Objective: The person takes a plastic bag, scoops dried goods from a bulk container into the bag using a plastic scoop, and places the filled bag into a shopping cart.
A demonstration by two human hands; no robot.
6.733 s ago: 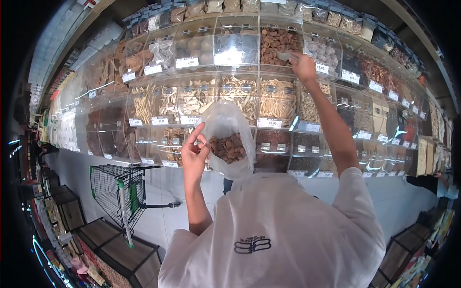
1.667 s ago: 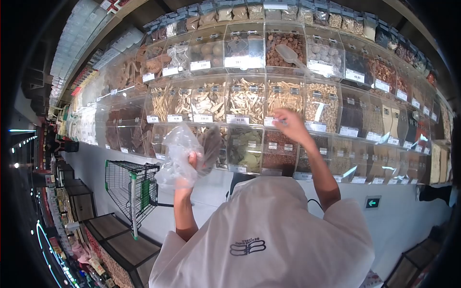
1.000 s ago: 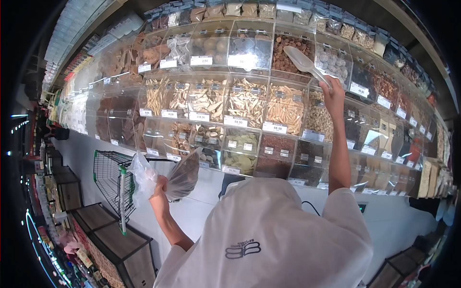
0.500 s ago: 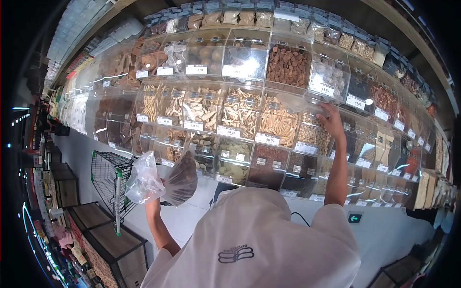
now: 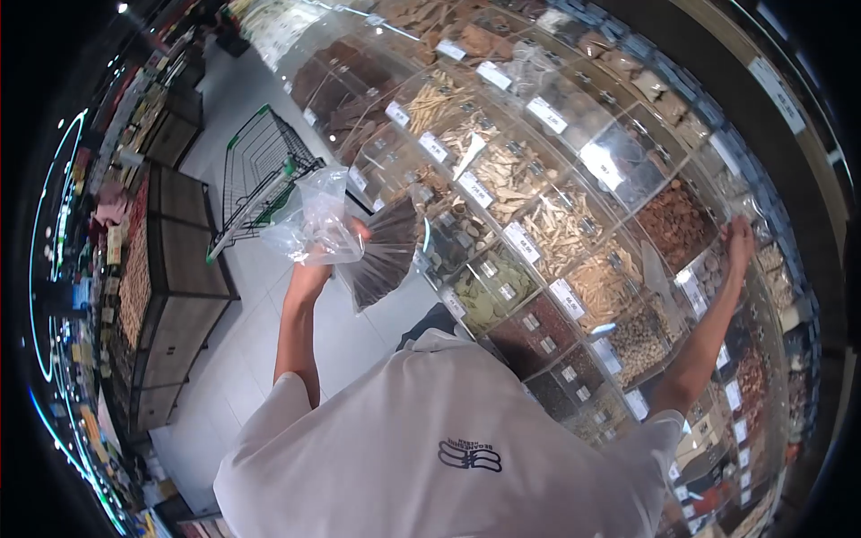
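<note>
My left hand [image 5: 334, 249] is closed around the gathered neck of a clear plastic bag [image 5: 386, 255]. Dark brown contents fill the bag's right part, while crumpled clear plastic [image 5: 314, 211] bunches above and left of my fingers. Out to the right, my right hand [image 5: 738, 240] has its fingers bent together at the upper edge of a clear bin of pale round pieces [image 5: 708, 269]. What they grip, if anything, is too small to make out. Below that arm lies a bin of small round beige pieces [image 5: 639, 348], beside one of pale yellow sticks [image 5: 603, 291].
Stepped rows of clear bins with white price labels [image 5: 523, 242] run diagonally across the right side. Small packed bags [image 5: 650, 85] line the top shelf. A green-and-black shopping cart [image 5: 260, 170] stands beyond my left hand, near a wooden display stand [image 5: 184, 260].
The view has turned, tilting the bins diagonally. My right hand has moved from the middle row up to the upper bins, its fingers drawn together. My left hand still holds the bag.
</note>
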